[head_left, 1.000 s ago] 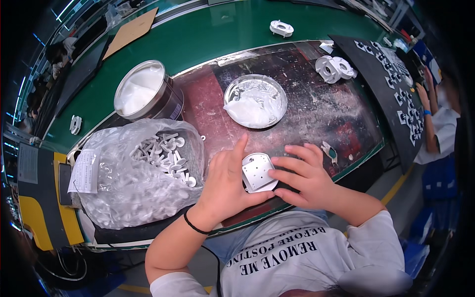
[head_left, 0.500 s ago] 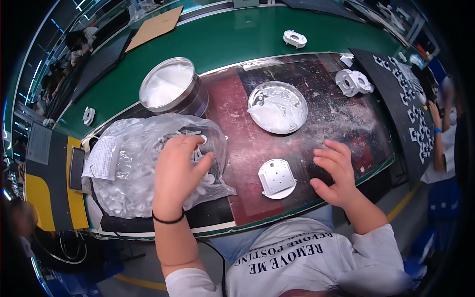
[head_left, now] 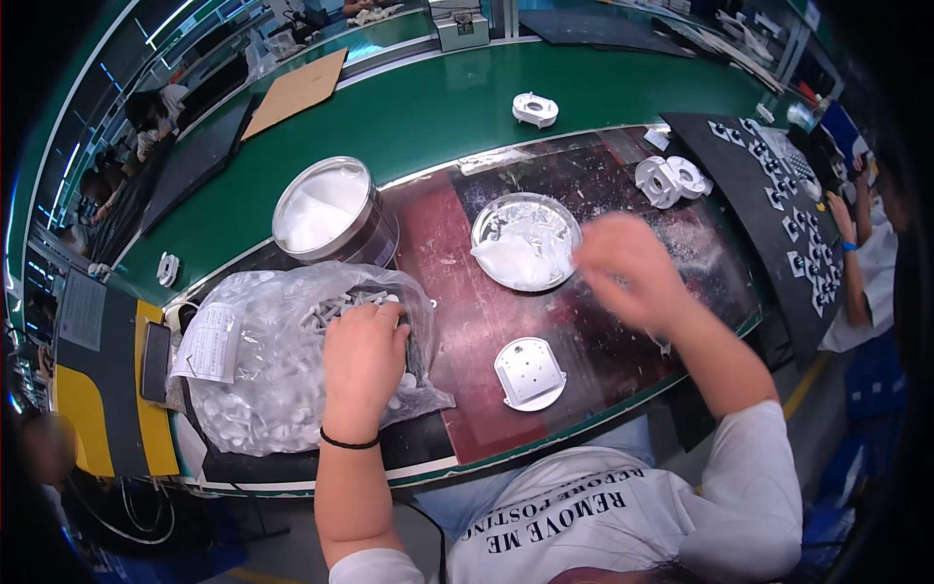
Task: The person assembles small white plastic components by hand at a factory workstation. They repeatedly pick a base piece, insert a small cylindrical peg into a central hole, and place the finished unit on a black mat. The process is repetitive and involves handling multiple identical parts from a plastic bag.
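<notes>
I have the white plate [head_left: 530, 375] lying flat and loose, to the right of the left hand [head_left: 366, 355] and nearer the body than the right hand [head_left: 628, 273], touched by neither. I judge the work partway: the plate's face carries no peg, and picking among the smooth white pegs [head_left: 341, 307] looks under way, unfinished. The left fingers bend into the crinkled clear bag [head_left: 263, 389]; I cannot tell whether they grip one. The right hand, blurred at the shiny round dish [head_left: 527, 286] of soft-looking white stuff [head_left: 520, 261], hides its grip too. Beyond the left hand stands a cylindrical tin [head_left: 380, 238].
</notes>
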Demonstrator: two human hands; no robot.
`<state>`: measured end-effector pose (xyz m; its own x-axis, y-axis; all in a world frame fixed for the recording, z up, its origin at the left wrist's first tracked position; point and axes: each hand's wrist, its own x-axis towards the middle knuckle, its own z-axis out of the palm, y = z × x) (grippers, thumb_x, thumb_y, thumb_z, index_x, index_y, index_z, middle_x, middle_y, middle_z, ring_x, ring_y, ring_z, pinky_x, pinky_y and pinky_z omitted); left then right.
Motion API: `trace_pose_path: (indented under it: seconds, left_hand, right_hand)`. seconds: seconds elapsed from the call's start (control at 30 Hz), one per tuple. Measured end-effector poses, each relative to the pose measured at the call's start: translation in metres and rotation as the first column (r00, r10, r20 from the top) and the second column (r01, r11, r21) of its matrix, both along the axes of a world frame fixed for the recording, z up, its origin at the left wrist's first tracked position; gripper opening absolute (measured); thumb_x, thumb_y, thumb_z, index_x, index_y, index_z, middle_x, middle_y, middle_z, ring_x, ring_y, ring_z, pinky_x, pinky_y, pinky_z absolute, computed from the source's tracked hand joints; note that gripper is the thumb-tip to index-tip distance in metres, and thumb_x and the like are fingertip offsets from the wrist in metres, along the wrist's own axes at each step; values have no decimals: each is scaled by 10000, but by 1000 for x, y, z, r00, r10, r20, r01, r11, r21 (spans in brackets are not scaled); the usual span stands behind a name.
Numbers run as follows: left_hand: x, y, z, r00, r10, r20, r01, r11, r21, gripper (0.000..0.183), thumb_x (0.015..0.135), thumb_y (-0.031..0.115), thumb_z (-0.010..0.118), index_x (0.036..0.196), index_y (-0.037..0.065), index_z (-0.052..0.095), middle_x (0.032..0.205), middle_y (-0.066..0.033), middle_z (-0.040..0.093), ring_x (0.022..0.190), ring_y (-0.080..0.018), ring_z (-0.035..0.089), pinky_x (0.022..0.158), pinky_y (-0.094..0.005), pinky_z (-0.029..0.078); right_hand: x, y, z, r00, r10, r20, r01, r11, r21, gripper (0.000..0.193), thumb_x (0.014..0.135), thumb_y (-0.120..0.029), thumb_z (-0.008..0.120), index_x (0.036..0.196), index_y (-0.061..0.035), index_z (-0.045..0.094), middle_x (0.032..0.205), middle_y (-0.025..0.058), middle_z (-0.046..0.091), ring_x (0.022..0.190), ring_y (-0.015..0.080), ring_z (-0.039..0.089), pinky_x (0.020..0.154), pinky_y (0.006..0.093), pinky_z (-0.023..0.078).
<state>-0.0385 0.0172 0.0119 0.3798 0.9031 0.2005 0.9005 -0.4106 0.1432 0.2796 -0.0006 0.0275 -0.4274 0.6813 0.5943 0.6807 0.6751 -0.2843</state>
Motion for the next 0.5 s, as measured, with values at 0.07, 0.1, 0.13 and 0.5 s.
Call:
trace_pose_path:
  seconds: [0.07, 0.1, 0.13, 0.5]
  left_hand:
    - [3, 1, 2, 1000, -4, 26, 4, 1000, 16, 215, 752, 139, 666, 950, 63, 631, 846, -110, 619, 828, -293, 583, 726, -409, 451]
    - [6, 1, 2, 999, -13, 46, 12, 999, 33, 225, 754, 136, 665, 962, 60, 626, 848, -116, 616, 823, -297, 581, 721, -412, 450]
    - [7, 0, 1, 998, -16, 64, 13, 999, 49, 236, 756, 132, 663, 975, 56, 621, 850, -122, 613, 818, -301, 578, 717, -414, 450]
    - [11, -6, 11, 951, -73, 299, 61, 997, 48, 322, 801, 72, 612, 1119, 34, 571, 829, -153, 572, 785, -336, 568, 691, -418, 458]
  right_hand:
    - [10, 55, 2, 995, -101, 22, 103, 984, -145, 241, 763, -144, 639, 984, -49, 636, 1057, 109, 619, 1044, 297, 551, 901, 400, 428]
    - [15, 83, 2, 985, -164, 51, 172, 961, -217, 259, 775, -147, 637, 1007, -30, 625, 1078, 124, 610, 1064, 304, 544, 930, 396, 422]
    - [20, 113, 0, 961, -253, 113, 273, 933, -233, 311, 782, -181, 641, 1056, -36, 612, 1134, 128, 590, 1093, 303, 533, 944, 391, 417]
    - [19, 243, -44, 756, -584, 295, 645, 742, -184, 334, 749, -348, 663, 1031, -168, 676, 1119, 56, 580, 1088, 246, 542, 912, 422, 434]
